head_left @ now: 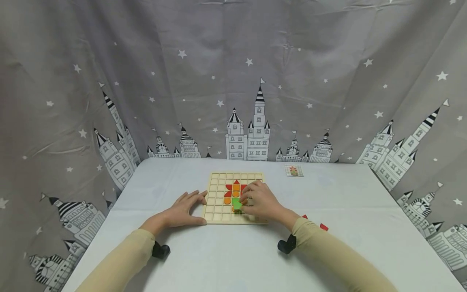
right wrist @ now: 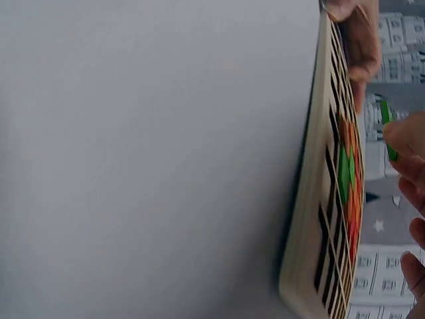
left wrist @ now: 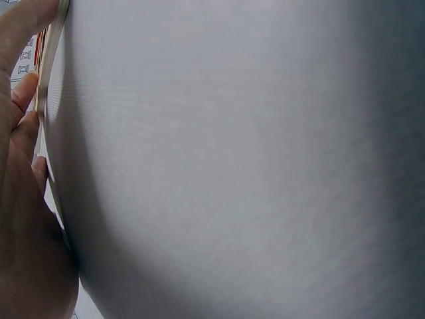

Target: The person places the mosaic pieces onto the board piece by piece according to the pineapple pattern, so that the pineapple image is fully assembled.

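A square wooden grid board point(head_left: 215, 207) lies on the white table. My left hand point(head_left: 180, 211) rests against its left edge, thumb at the near corner and fingertips farther up the side. Over the board's middle, my right hand point(head_left: 264, 202) pinches a green tile point(head_left: 238, 207) between thumb and fingertips. In the right wrist view that tile point(right wrist: 387, 119) is raised off the board, while another green piece point(right wrist: 345, 169) sits in the grid. Red pieces point(head_left: 228, 187) and orange pieces point(head_left: 228, 200) are set around it; the right hand hides some of them.
A small pattern card point(head_left: 294, 170) lies at the back right, showing a coloured figure on a grid. Loose red pieces point(head_left: 324, 227) lie on the table by the right forearm. Behind the table hangs a grey curtain point(head_left: 204, 81) printed with castles and stars.
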Demonstrator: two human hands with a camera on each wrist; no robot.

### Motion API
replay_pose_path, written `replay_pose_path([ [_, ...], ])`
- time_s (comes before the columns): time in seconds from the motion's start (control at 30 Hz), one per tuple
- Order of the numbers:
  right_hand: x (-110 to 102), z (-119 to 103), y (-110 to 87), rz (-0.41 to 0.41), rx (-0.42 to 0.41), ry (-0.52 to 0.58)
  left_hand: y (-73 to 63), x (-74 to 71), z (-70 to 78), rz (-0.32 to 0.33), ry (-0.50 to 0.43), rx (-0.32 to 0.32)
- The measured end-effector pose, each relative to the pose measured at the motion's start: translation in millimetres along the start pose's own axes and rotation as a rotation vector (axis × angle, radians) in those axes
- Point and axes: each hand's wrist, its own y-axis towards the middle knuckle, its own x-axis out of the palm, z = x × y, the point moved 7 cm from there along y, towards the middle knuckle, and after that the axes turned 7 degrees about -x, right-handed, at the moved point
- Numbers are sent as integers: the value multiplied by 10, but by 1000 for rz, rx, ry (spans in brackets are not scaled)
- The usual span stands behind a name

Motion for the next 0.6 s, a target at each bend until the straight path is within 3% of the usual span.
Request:
replay_pose_path([
  [0.2, 229, -122, 129, -36, 24, -31, 9, -5, 6, 4, 6, 19],
  [0.6, 379, -122, 195, -11, 60, -74, 19, 14, -9, -11, 4, -13],
])
